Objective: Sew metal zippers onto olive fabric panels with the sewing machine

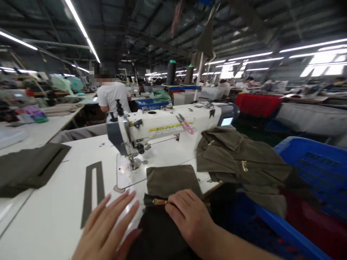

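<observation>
Pinching the fabric (170,180) at its zipper (158,202) edge, right hand (191,220); left hand (108,229) (spread) over bare table (54,213).

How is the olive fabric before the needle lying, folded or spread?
Spread flat: the olive fabric lies smooth on the table, right hand at its zipper edge.

Head camera, close above table (54,216), facing forward past sewing machine (168,124); blurred, seemingly tilted slightly down.

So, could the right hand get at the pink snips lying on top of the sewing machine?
Probably yes. The right hand rests on the olive fabric just in front of the sewing machine, and nothing stands between it and the pink snips on top.
</observation>
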`<state>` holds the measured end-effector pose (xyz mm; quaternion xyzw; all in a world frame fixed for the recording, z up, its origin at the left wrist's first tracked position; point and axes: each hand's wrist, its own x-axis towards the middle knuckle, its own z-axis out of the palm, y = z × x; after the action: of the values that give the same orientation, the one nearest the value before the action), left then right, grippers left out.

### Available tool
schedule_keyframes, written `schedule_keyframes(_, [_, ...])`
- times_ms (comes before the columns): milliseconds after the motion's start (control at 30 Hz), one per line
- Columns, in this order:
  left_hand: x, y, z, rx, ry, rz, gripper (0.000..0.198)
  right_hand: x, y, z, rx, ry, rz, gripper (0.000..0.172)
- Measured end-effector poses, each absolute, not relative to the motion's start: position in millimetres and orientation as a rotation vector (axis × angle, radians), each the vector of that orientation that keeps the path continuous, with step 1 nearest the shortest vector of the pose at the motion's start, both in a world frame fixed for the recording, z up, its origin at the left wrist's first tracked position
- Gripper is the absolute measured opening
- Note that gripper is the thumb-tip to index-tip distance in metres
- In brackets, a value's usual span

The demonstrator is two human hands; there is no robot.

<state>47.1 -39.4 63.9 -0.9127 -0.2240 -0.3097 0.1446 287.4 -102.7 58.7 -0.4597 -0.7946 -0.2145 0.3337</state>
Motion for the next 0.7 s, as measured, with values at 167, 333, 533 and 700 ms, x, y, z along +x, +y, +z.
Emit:
schedule_keyframes(167, [79, -55, 50, -2.833, -0.724, -0.808, 0.024, 279, -116, 43, -1.194, -2.119, -0.144, 0.018])
schedule_keyframes(333, [74, -55, 43, -2.986, -0.778, -0.777, 0.021, 302, -128, 41, -1.322, -2.072, -0.138, 0.017])
schedule_keyframes(533, [77, -55, 59, -3.022, -0.82, -0.785, 0.015, 302, -122, 31, -1.322, -1.981, -0.083, 0.016])
schedule_keyframes(700, [100, -45, 74, -3.076, -0.911, -0.665, 0.021, 306, -104, 35, -1.356, -1.972, 0.01, 0.015])
